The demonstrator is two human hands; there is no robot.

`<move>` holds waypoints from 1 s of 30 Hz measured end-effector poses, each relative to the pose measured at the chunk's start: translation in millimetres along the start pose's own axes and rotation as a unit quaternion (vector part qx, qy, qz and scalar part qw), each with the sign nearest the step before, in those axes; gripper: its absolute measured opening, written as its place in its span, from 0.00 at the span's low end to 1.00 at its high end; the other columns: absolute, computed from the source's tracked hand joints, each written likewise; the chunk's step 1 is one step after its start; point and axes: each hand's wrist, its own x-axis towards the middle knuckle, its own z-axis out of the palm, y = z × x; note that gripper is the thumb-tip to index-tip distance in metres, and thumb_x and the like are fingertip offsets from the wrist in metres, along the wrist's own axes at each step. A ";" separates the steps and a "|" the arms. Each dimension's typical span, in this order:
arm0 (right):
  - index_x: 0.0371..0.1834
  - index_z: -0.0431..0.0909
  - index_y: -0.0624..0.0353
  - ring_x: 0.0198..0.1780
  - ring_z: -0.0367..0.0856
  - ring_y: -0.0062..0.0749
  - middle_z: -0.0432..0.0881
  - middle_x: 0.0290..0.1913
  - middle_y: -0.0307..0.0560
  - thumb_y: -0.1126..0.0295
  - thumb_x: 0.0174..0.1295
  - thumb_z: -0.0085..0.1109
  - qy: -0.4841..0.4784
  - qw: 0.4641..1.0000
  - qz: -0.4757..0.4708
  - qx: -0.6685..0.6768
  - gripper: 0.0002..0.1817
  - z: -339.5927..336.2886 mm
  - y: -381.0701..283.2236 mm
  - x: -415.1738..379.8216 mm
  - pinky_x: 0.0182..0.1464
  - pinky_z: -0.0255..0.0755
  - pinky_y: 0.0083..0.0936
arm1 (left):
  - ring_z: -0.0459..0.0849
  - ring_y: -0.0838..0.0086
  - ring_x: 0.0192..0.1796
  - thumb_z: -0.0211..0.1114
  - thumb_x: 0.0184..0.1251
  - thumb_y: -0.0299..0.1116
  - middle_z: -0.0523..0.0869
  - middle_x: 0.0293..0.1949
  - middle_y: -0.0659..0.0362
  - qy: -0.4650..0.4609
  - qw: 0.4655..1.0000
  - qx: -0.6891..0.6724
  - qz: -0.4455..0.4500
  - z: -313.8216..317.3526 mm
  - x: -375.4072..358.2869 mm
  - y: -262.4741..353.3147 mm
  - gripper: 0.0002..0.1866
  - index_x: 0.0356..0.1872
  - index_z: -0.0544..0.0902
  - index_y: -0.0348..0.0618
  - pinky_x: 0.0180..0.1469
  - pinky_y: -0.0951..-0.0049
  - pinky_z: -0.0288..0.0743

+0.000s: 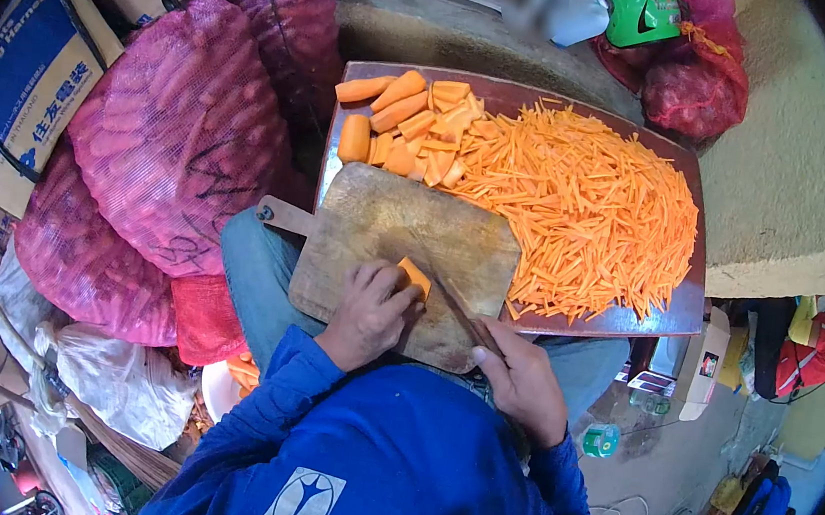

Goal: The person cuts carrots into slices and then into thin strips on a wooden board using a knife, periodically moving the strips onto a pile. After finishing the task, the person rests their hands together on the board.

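My left hand [372, 309] is closed, its fingertips pressing a piece of carrot [415, 277] on the worn wooden cutting board [367, 213]. My right hand [525, 380] grips a knife [462, 310] by its handle, the blade slanting over the board just right of the carrot piece. Past the board, a large heap of carrot strips [598, 212] covers much of the dark red tabletop [683, 311]. Peeled whole carrots [398, 110] and thicker cut slices [439, 145] lie at its far left. A flat handle [284, 216] juts out at the board's left edge.
Pink mesh sacks [179, 132] of carrots are stacked at left, beside cardboard boxes [24, 76]. A white basin [221, 390] with carrots stands low at left. Beyond the tabletop sit a red mesh bag [697, 86] and a green helmet-like object [640, 10]. An open carton [706, 364] is at right.
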 end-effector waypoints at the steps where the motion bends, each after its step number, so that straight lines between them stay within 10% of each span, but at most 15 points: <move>1: 0.74 0.77 0.63 0.55 0.89 0.70 0.89 0.54 0.71 0.64 0.79 0.65 -0.021 1.000 -0.004 -0.008 0.25 1.9 -3.9 3.7 0.54 0.84 0.53 | 0.81 0.54 0.59 0.80 0.59 0.31 0.84 0.53 0.55 0.005 1.000 0.011 -0.006 0.2 1.4 -1.3 0.18 0.51 0.89 0.46 0.61 0.51 0.71; 30: 0.77 0.72 0.64 0.49 0.89 0.73 0.89 0.51 0.73 0.64 0.80 0.59 -0.150 0.983 0.030 -0.097 0.26 9.5 -18.4 22.3 0.51 0.84 0.57 | 0.81 0.55 0.60 0.79 0.51 0.33 0.85 0.57 0.53 -0.010 0.999 0.050 0.001 -2.7 -1.4 -4.1 0.22 0.50 0.91 0.41 0.62 0.48 0.70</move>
